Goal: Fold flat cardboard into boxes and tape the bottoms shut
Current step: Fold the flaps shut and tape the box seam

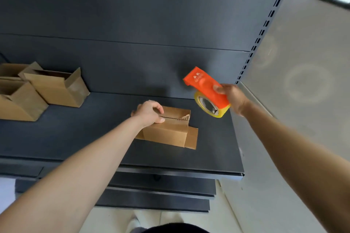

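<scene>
Nearest the onlooker, two bare forearms reach out over the front lip of a dark metal shelf (75,138), which serves as the working surface. The left hand (149,112) presses down on top of a small cardboard box (166,132) lying near the shelf's middle, its grip closed over the box's left end with fingers curled across the seam where the bottom flaps meet; this hold appears meant to keep the flaps shut and the box steady for taping. One loose flap (192,138) juts out flat at the box's right side, resting on the shelf. Just beyond and to the right, the right hand (233,98) holds an orange tape dispenser (205,86) raised in the air, clear of the box, its grip clenched around the handle; the yellow tape roll (210,107) hangs beneath, turned toward the seam. No tape can be made out along the seam. Farther off, at the shelf's left end, finished boxes (51,89) stand open-topped against the back panel (151,24), well apart from the work, likely set aside as done.
</scene>
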The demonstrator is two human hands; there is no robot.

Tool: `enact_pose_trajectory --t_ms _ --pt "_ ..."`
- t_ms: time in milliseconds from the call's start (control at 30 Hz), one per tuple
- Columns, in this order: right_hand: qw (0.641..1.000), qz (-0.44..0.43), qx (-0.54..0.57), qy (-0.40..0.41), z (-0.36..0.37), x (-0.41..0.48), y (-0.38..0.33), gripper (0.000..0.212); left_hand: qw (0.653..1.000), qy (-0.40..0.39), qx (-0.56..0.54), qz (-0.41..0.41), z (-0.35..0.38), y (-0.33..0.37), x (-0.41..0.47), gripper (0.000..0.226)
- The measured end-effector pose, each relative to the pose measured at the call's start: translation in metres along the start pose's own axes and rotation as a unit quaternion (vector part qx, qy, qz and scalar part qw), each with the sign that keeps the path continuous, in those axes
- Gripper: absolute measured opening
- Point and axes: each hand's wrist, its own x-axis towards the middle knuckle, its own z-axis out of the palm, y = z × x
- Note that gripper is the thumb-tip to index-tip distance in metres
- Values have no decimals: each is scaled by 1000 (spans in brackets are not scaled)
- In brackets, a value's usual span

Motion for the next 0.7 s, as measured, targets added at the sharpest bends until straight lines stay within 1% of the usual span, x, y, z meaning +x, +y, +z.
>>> enact_pose_trajectory --t_ms 67,133,167,200,300,433,467,533,567,600,667,700 --pt "998 -1 61 -15 5 -10 -16 44 1000 -3 -2 5 0 -1 0 22" --pt "995 -12 88 -39 15 -17 -25 61 1000 -5 4 18 -1 -3 1 22" --pt "995 -14 84 -46 23 -20 -28 66 1000 -7 5 26 -2 -4 1 21" --pt "996 -13 74 -47 32 -23 -29 65 999 -10 5 30 -3 -4 0 21" --pt "1000 -9 3 -27 57 -28 -25 53 999 -24 -4 43 -4 -8 -2 18" --pt "1000 10 -16 -4 67 -28 -25 53 995 -72 -49 56 -13 -14 -2 9" --pt "1000 14 -21 2 67 -28 -26 53 994 -66 -63 66 -17 -14 -2 15" --pt "999 15 -30 4 67 -28 -27 51 986 -11 -145 79 -25 -10 -7 27" --pt "999 15 -33 4 68 -29 -28 52 975 5 -211 71 -30 -5 -11 33" --pt "999 16 -38 6 70 -29 -29 53 958 -6 -281 48 -34 -1 -14 40" --pt "998 19 -51 13 72 -28 -30 52 906 -92 -413 -27 -42 6 -17 58" --pt "998 19 -58 17 73 -28 -30 49 879 -131 -455 -50 -45 7 -19 63"
